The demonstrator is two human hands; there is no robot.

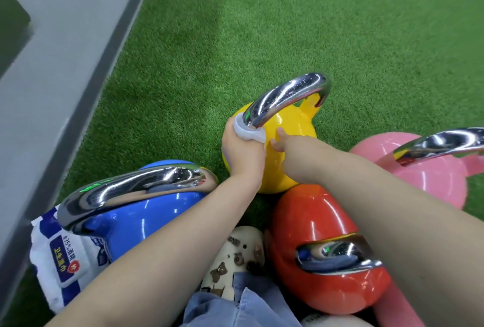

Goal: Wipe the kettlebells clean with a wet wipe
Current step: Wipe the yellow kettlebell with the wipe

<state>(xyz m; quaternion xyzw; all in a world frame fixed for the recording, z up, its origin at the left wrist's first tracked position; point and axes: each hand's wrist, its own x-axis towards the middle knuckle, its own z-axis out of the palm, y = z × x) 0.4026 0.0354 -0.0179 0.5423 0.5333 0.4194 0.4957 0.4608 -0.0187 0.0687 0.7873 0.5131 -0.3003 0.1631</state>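
A yellow kettlebell [290,127] with a chrome handle [285,96] stands on green turf. My left hand [241,148] grips a white wet wipe [248,130] wrapped around the near base of that handle. My right hand [285,143] rests its fingertips on the yellow body beside the wipe. A blue kettlebell [146,211] stands at the near left, a red kettlebell [314,222] at the near right, and a pink kettlebell [432,177] at the far right.
A blue-and-white pack of wet wipes [60,261] lies by the blue kettlebell. A grey ledge [65,51] runs along the left. My cream shoe [241,250] and denim trouser leg [235,305] are between the blue and red kettlebells. Green turf [288,25] stretches ahead.
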